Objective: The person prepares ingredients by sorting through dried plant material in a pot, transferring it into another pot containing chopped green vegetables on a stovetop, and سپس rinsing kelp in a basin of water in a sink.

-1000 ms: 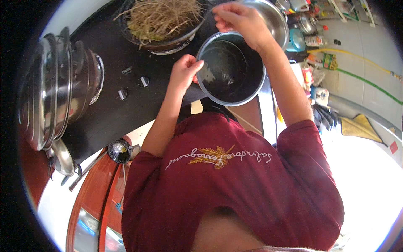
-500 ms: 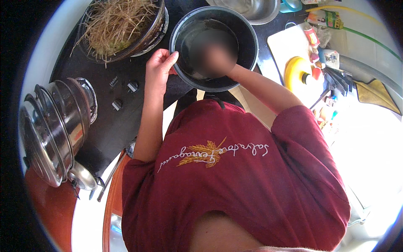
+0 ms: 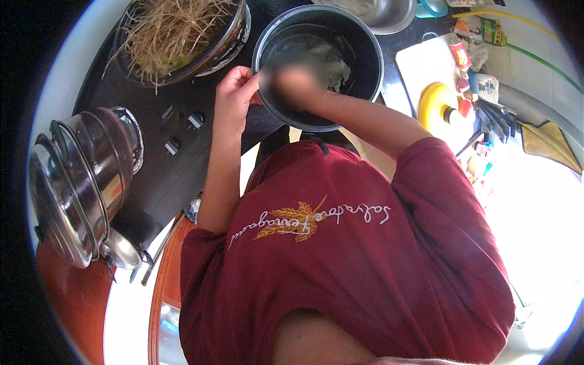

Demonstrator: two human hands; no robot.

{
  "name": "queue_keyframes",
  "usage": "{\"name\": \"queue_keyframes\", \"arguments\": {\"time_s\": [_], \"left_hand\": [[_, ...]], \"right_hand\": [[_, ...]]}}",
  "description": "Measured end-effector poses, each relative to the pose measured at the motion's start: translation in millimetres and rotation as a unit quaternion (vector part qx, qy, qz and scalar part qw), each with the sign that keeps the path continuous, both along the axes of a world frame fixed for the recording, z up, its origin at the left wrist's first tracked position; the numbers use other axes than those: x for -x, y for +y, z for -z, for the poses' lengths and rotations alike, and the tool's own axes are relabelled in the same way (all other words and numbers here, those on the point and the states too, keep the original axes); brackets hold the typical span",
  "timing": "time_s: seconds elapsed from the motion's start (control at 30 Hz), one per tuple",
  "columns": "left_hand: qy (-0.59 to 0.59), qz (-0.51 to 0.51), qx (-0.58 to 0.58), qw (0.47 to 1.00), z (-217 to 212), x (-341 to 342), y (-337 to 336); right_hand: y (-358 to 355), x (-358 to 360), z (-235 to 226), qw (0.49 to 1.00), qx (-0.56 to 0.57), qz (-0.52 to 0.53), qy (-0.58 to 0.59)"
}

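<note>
A round, deep black pot (image 3: pixel 367 64) with a grey rim is tilted in front of me. My left hand (image 3: pixel 233 91) pinches its left rim, the thumb lying over the edge. Inside the pot is my right hand (image 3: pixel 300 88), low and near the left wall. A blur covers that hand, so its fingers and anything in them are hidden. Beside it, shiny, rippled liquid (image 3: pixel 336 66) shows pale reflections at the bottom of the pot.
A dark pan of dry, straw-like stalks (image 3: pixel 173 33) stands back left on the black cooktop (image 3: pixel 152 152). Stacked steel pots (image 3: pixel 82 176) stand at the left. Back right are a steel basin (image 3: pixel 389 13), a white board (image 3: pixel 417 64) and a yellow round object (image 3: pixel 435 106).
My right hand has moved left inside the pot, uncovering the rippled liquid to its right. My left hand still holds the rim. The whole view has shifted slightly.
</note>
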State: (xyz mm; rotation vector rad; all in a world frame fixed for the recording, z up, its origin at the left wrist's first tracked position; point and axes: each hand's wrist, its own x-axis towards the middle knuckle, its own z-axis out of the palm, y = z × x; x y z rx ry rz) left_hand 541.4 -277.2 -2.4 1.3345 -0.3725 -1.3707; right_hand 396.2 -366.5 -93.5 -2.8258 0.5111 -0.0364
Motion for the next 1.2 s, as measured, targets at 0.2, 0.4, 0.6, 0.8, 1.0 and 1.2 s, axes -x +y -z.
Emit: {"name": "queue_keyframes", "arguments": {"time_s": [0.2,0.4,0.6,0.8,1.0,1.2], "left_hand": [[0.021,0.001,0.023,1.0,7.6,-1.8,0.6],[0.031,-0.013,0.023,0.999,1.3,1.2,1.9],[-0.007,-0.012,0.045,0.999,-8.7,3.2,-3.1],[0.019,-0.031,0.038,0.999,7.9,-0.1,1.6],[0.03,-0.051,0.05,0.997,0.3,4.6,1.0],[0.026,-0.031,0.024,0.999,10.2,1.7,-1.0]], "right_hand": [[-6.3,-0.3,21.2,1.0,-0.001,-0.002,-0.001],[-40.4,7.0,-62.9,0.974,-0.085,0.074,0.194],[-63.5,-11.6,-161.2,0.841,-0.439,0.267,-0.17],[-66.9,-117.7,-216.4,0.941,-0.205,0.098,-0.25],[-73.8,-134.4,-218.4,0.919,-0.278,0.079,-0.268],[-80.3,-60.4,-204.6,0.716,-0.599,0.256,-0.253]]}}
